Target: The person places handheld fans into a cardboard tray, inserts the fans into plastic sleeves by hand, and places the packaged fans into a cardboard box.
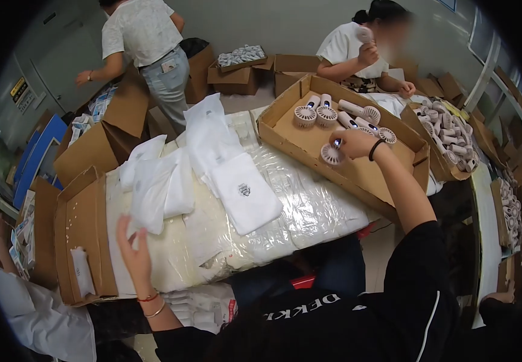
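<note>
My right hand (pixel 352 143) reaches into an open cardboard box (pixel 285 137) and grips a small white handheld fan (pixel 333 154) by its handle. Several more white fans (pixel 327 113) lie at the back of that box. My left hand (pixel 133 247) is raised over the plastic-covered table (pixel 309 211), fingers pinching the lower edge of a white pouch (pixel 150 193). More white pouches (pixel 244 194) are spread across the table between my hands.
A second box of fans (pixel 451 136) stands at the right. An open carton (pixel 80 235) sits at the left table edge. One person stands at the back left (pixel 146 42); another sits at the back right holding a fan (pixel 357 51). Cartons crowd the floor.
</note>
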The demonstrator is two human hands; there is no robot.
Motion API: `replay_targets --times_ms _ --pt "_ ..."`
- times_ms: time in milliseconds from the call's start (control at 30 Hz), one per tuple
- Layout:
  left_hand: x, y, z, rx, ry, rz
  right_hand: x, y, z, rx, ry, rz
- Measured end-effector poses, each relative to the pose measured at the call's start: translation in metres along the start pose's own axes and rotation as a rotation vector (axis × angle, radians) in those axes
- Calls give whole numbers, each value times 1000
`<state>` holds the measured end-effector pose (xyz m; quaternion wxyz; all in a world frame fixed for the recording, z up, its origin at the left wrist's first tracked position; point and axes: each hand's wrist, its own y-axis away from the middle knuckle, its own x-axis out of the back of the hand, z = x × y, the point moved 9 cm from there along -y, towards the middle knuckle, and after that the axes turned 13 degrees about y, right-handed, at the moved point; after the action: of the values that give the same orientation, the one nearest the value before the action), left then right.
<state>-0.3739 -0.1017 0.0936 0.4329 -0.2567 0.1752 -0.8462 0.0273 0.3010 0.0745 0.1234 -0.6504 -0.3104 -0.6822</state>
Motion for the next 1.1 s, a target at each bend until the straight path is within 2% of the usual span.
replay_targets --times_ms 33,67,133,200,267,300,333,400,433,467,533,567,600,667,733,800,867,900,967,1000,1067,1100 --pt "-24 5 10 -2 56 -77 -8 5 -14 162 216 -18" --pt "-47 13 22 -3 111 -155 -17 12 -10 153 215 -25" --pt "-105 36 52 8 170 -398 -7 35 -25 363 611 404" --pt "-149 61 86 -284 117 -623 -23 30 -10 409 488 322" --pt "-172 58 93 -305 152 -685 -3 43 -13 330 447 374" --pt "-182 57 97 -333 186 -748 3 49 -7 146 343 229" --pt "-187 51 97 -322 187 -751 2 56 -7 148 342 218" --pt "-207 40 80 -74 217 -867 25 75 2 89 -106 398" --pt "-212 38 79 -56 197 -877 16 83 7 -2 -516 276" --pt "-216 35 80 -61 201 -882 10 90 6 -9 -515 280" --pt "-226 38 73 -44 157 -956 12 111 -12 279 -746 413" --pt "-229 38 71 -45 160 -961 14 124 -27 308 -891 491" --pt "-232 40 69 -77 149 -983 11 132 -37 305 -891 492" --pt "-236 43 65 -103 136 -1009 -3 144 -62 373 -958 375" --pt "-238 44 57 -103 82 -1006 -41 143 -87 334 -1184 45" --pt "-238 46 56 -91 104 -965 -65 142 -120 431 -1302 -135" --pt "-234 45 62 -84 109 -925 -99 145 -143 445 -1256 -421" --pt "-229 45 73 -73 144 -891 -104 143 -152 455 -1268 -424" --pt "-222 50 94 -98 231 -870 -105 158 -191 694 -1611 -710" --pt "-220 56 100 -94 229 -880 -114 155 -202 690 -1622 -709" --pt "-217 70 117 -69 399 -944 -121 165 -226 898 -1796 -927" --pt "-216 75 111 69 461 -961 -127 168 -226 898 -1789 -924"
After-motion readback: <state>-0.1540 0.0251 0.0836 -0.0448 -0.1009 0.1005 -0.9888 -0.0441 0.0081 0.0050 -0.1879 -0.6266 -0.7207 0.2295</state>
